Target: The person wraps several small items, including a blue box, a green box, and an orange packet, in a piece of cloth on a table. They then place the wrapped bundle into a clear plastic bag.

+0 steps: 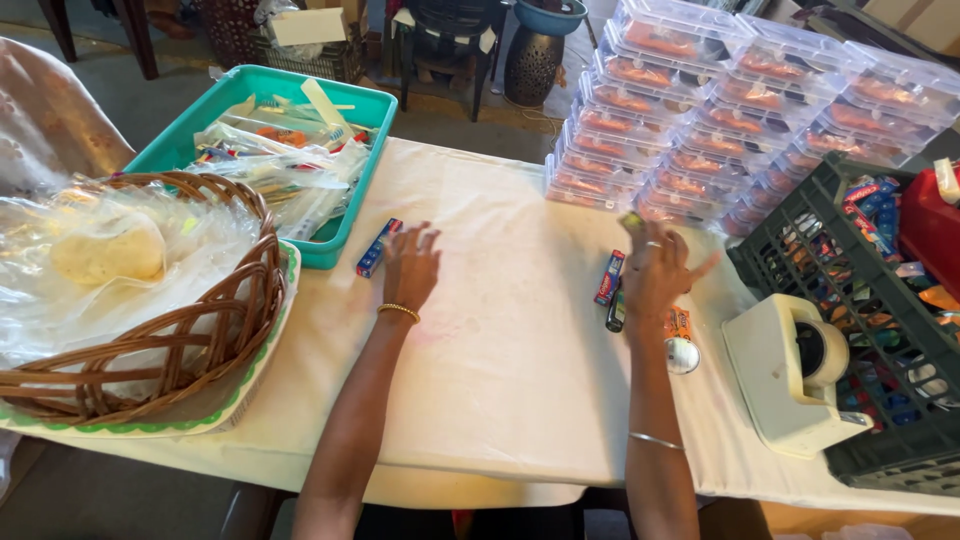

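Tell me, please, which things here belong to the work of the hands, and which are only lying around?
In use:
- left hand, reaching at the small blue box
- right hand, raised, pinching a small yellowish piece
- red and blue box beside it

Lying about:
- wicker basket
- teal tray
- tape dispenser
- stacked clear containers
- dark crate

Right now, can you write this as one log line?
left hand: reaching for small blue box | right hand: lifted, holding small yellowish item | table: red-blue box

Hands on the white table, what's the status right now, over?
Left hand open, fingertips at small blue box. Right hand raised, pinching something small, unclear what. Red-blue box beside it. Nothing between them.
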